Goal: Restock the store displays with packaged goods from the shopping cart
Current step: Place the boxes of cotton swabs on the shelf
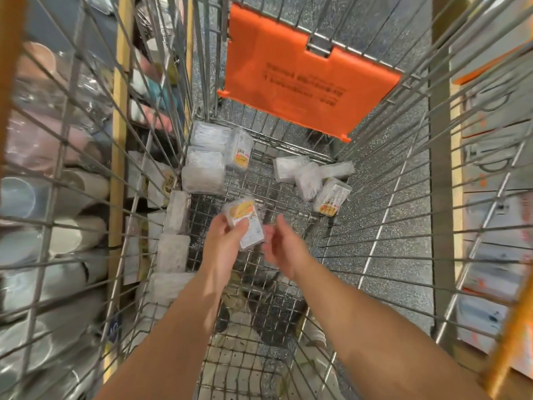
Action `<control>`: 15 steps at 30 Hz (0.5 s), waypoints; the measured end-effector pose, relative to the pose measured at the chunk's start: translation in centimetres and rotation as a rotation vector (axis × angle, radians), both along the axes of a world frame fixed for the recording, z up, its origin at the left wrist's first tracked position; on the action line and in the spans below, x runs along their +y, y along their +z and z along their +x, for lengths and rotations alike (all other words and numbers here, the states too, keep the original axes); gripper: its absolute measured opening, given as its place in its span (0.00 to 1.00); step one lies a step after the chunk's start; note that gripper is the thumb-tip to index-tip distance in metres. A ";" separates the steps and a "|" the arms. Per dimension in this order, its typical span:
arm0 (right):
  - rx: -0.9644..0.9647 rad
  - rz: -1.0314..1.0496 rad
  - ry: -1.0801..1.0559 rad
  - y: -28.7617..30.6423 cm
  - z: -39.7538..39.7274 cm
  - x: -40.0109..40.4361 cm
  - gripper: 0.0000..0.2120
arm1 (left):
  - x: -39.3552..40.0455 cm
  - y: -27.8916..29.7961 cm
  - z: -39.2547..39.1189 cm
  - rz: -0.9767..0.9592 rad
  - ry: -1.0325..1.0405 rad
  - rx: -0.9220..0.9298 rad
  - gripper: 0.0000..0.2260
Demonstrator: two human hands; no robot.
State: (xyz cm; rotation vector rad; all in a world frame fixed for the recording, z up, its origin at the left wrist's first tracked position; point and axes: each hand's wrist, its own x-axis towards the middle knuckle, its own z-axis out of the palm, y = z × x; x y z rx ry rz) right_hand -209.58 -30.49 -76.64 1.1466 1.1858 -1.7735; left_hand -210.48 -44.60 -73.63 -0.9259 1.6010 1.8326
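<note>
Wire cart (259, 180) between shelves: small clear pack (245, 225) pinched in left hand (223, 243) at centre, right hand (284, 245) loosely open at 3 o'clock; judged light, rigid, slick, best gripped across short edges.

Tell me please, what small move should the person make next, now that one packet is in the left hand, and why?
Probably reach the right hand down for another packet, likely from the loose cluster on the cart floor. The left hand already grips one clear packet, while the right hand is blurred beside it and appears to hold nothing. More packets remain in the cart, so gathering a second seems sensible.
</note>
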 end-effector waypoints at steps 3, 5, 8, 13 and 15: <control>-0.008 0.496 0.026 -0.2 -1.8 2.7 0.19 | -0.1 -0.3 0.2 0.118 0.126 -0.092 0.11; 0.107 0.756 0.183 0.0 -3.2 4.6 0.17 | -0.3 -0.4 0.6 0.125 0.123 -0.106 0.11; 0.323 1.212 0.547 1.2 -6.0 6.7 0.16 | -0.5 -1.0 1.4 0.096 0.066 -0.127 0.10; 0.227 1.250 1.166 0.1 -9.7 9.7 0.32 | -0.4 -1.4 2.3 0.089 0.044 -0.197 0.13; 0.221 1.259 1.331 -0.2 -10.3 10.6 0.32 | -0.5 -1.3 2.4 0.072 0.037 -0.220 0.11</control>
